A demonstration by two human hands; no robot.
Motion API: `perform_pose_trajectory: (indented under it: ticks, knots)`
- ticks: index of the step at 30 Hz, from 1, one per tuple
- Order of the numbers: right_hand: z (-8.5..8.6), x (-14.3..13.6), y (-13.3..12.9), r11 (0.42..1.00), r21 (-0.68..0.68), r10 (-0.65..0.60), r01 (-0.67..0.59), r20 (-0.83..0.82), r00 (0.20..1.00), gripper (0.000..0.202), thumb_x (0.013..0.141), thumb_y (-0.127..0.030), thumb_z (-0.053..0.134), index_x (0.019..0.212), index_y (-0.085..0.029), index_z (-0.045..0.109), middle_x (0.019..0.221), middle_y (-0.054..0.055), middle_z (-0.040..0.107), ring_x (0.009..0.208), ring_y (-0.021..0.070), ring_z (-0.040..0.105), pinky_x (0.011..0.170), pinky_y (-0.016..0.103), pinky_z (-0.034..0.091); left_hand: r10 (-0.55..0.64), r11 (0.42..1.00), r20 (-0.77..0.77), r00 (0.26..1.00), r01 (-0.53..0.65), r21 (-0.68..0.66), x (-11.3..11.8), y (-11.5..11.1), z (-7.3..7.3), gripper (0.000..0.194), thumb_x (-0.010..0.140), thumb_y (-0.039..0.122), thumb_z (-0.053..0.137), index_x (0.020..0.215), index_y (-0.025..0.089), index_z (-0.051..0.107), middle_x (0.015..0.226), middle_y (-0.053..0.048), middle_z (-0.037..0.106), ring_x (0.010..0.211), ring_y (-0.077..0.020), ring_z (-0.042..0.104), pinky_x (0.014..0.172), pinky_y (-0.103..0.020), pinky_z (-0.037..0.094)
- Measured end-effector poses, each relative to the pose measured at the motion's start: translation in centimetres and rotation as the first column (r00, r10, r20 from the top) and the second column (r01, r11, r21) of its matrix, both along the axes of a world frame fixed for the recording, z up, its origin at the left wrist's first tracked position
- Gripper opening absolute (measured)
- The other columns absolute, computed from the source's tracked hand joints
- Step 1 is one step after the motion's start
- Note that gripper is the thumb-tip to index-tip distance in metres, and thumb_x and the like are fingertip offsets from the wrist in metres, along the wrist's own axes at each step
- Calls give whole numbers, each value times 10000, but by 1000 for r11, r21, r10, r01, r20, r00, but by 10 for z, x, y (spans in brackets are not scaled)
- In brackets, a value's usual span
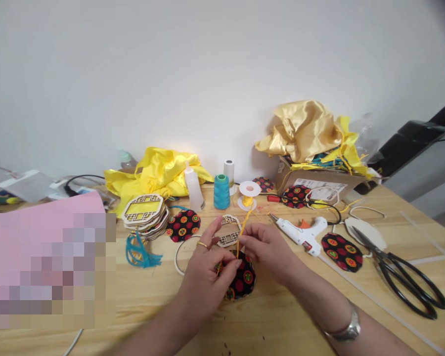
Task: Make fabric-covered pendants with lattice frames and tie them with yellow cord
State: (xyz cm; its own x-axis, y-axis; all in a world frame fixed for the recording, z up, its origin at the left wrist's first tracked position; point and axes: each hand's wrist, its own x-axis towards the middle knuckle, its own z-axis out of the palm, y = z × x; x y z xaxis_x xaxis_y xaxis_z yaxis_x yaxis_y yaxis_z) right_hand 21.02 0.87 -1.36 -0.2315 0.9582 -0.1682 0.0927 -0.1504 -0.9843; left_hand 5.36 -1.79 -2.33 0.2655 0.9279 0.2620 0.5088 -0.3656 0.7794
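My left hand (209,269) is closed, thumb and forefinger pinching at the top edge of a black fabric piece (246,277) with red and flowered dots. Between finger and thumb of my right hand (265,247) is a yellow cord (246,222). The cord runs down to the fabric's upper edge and up toward a white spool (249,189) wound with yellow. Just behind my hands lies a wooden lattice frame (228,240), partly covered by my fingers. A pale ring (178,259) shows to the left of my left hand. The cord's end at the fabric is hidden by my fingers.
Stacked lattice frames (143,210) and a blue tassel (143,251) lie left. A glue bottle (195,190) and blue thread cone (221,193) stand behind. On the right are a glue gun (304,232), black-handled scissors (404,277) and a cardboard box (319,183) heaped with satin.
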Motion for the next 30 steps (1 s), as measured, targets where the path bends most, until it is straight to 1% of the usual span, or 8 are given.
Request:
perform_pose_trajectory:
  ticks: [5, 8, 12, 16, 20, 23, 26, 30]
  knots:
    - [6, -5, -5, 987, -122, 68, -109, -300, 951, 214, 739, -333, 566, 644, -160, 484, 454, -75, 430, 378, 38, 272, 395, 191, 189, -83, 996, 70, 994, 85, -23, 2, 2, 4, 163, 781, 132, 526, 668, 195, 625, 1271, -96, 511, 1278, -258, 355, 1032, -417, 312]
    - [8, -6, -6, 990, -113, 55, -89, -271, 961, 219, 724, -321, 579, 625, -164, 462, 469, -75, 425, 389, 37, 294, 396, 185, 189, -59, 982, 275, 960, 105, -156, 1, 1, 9, 110, 773, 157, 556, 669, 190, 567, 1190, -95, 552, 1164, -261, 475, 962, -410, 386]
    - [9, -4, -5, 992, -102, 67, -74, -69, 995, 161, 717, -242, 536, 597, -175, 452, 455, -73, 402, 399, 52, 308, 398, 191, 207, 54, 870, 581, 812, 247, -427, 1, 1, 13, 86, 785, 216, 560, 848, 204, 503, 1090, -71, 581, 743, -160, 629, 677, -321, 507]
    - [15, -5, -4, 996, 13, 81, -84, 183, 980, 145, 703, -157, 493, 562, -172, 464, 479, -56, 420, 450, 70, 352, 437, 200, 270, 150, 861, 495, 856, 134, -491, 0, 6, 17, 156, 756, 221, 597, 906, 182, 574, 897, -36, 632, 767, -155, 611, 660, -257, 484]
    - [14, -8, -5, 994, 77, 50, -76, 294, 955, 136, 698, -140, 495, 564, -166, 497, 527, -35, 476, 518, 90, 412, 493, 214, 319, 112, 864, 534, 838, 182, -469, -1, 9, 18, 219, 739, 208, 599, 955, 171, 602, 933, -60, 662, 886, -186, 611, 775, -292, 476]
    - [7, -9, -5, 998, 51, 35, -47, 209, 977, 123, 697, -171, 515, 575, -164, 506, 514, -40, 468, 493, 82, 387, 468, 209, 298, 66, 887, 492, 868, 175, -428, -1, 9, 15, 222, 723, 172, 601, 944, 186, 616, 900, -43, 671, 804, -169, 620, 736, -282, 481]
    - [3, -6, -6, 995, -86, 45, -43, 23, 999, 127, 681, -230, 562, 593, -164, 498, 472, -59, 430, 426, 61, 326, 415, 199, 232, 27, 882, 433, 901, 182, -436, 0, 7, 11, 240, 743, 183, 577, 980, 201, 602, 795, -18, 670, 706, -160, 615, 645, -266, 478]
    - [3, 3, -5, 967, -222, 74, -127, -235, 969, 241, 654, -317, 659, 604, -152, 490, 478, -62, 443, 393, 35, 294, 398, 192, 166, 59, 882, 396, 916, 138, -451, -3, 8, 11, 252, 771, 226, 549, 1016, 173, 579, 758, -28, 657, 726, -183, 620, 664, -294, 486]
